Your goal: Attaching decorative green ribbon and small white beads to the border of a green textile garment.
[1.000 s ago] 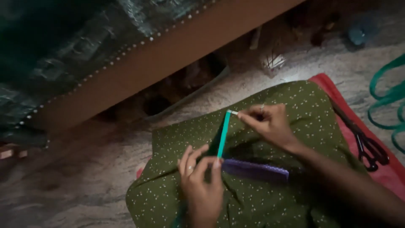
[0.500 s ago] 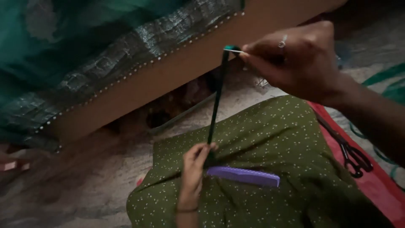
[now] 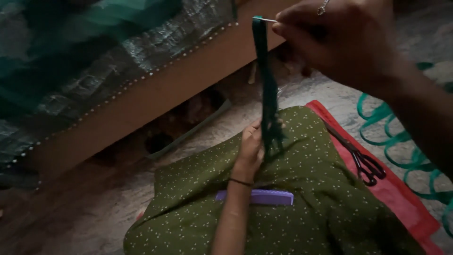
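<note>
Beside scissors (image 3: 367, 165) and comb (image 3: 257, 197), right hand (image 3: 339, 40) pinches needle (image 3: 265, 19); left hand (image 3: 251, 148) seemingly grips green strands (image 3: 269, 94).

right hand (image 3: 339, 40): the top edge cuts your knuckles; the needle's (image 3: 267, 20) end is buried in your fingers.
left hand (image 3: 251, 147): your fingertips vanish behind the green strand (image 3: 269, 94).
purple comb (image 3: 264, 197): your forearm covers its left part.
scissors (image 3: 365, 163): too dark to make out the blades.
</note>
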